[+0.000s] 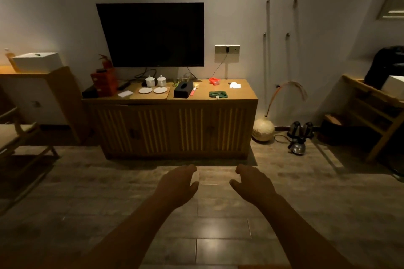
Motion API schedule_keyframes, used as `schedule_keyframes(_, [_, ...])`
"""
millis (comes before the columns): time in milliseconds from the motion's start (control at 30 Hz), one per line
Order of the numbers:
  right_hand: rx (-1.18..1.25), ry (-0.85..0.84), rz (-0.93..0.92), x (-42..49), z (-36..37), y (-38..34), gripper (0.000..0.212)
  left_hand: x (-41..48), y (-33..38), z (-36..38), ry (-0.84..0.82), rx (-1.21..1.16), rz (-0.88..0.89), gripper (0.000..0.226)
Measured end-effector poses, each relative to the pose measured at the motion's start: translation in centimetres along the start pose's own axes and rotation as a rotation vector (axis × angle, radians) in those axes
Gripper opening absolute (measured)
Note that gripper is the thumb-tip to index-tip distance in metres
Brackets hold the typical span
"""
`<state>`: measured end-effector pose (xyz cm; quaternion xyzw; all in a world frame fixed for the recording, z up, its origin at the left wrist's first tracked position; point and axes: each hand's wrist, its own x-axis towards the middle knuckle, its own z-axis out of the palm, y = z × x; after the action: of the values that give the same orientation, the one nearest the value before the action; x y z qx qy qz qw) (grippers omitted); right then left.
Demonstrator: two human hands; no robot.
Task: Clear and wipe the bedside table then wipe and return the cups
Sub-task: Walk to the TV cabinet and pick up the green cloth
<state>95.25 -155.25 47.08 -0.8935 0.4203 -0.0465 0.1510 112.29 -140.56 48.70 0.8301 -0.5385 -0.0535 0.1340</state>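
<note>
A wooden cabinet (244,94) stands against the far wall under a dark TV. On its top sit two white lidded cups (155,81), two white saucers (152,90) on a wooden tray (133,96), a black tissue box (183,90), a folded green cloth (218,94), a red packet (214,81) and a white paper (235,85). My left hand (179,183) and my right hand (253,182) are held out over the floor, well short of the cabinet, fingers loosely curled and apart, holding nothing.
A red fire extinguisher box (104,82) stands at the cabinet's left end. On the floor to the right are a round vase (263,130) and kettles (300,137). A wooden rack (371,113) is at the right, a chair (19,137) at the left.
</note>
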Motion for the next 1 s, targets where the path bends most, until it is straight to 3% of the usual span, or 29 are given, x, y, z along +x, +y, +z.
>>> schedule_keyframes(267, [0.079,-0.031,0.020,24.4,-0.6,0.5,0.022,25.4,-7.4,1.9,-0.040,-0.083,-0.016,0.028])
schedule_keyframes(433, [0.151,-0.071,0.086,36.2,-1.8,0.5,0.019,39.4,-9.8,0.8,-0.117,-0.076,0.056,0.015])
schedule_keyframes(600, [0.029,-0.074,0.075,48.0,-1.9,2.3,0.018,52.0,-11.3,1.7,-0.200,-0.071,0.092,0.018])
schedule_keyframes(900, [0.054,-0.185,-0.009,74.2,-3.5,9.1,0.042,77.4,-12.3,5.1,-0.219,-0.081,-0.003,0.029])
schedule_keyframes(1000, [0.061,-0.234,-0.050,79.4,-4.4,9.5,0.048,82.0,-12.9,5.2,-0.282,-0.052,-0.030,0.032])
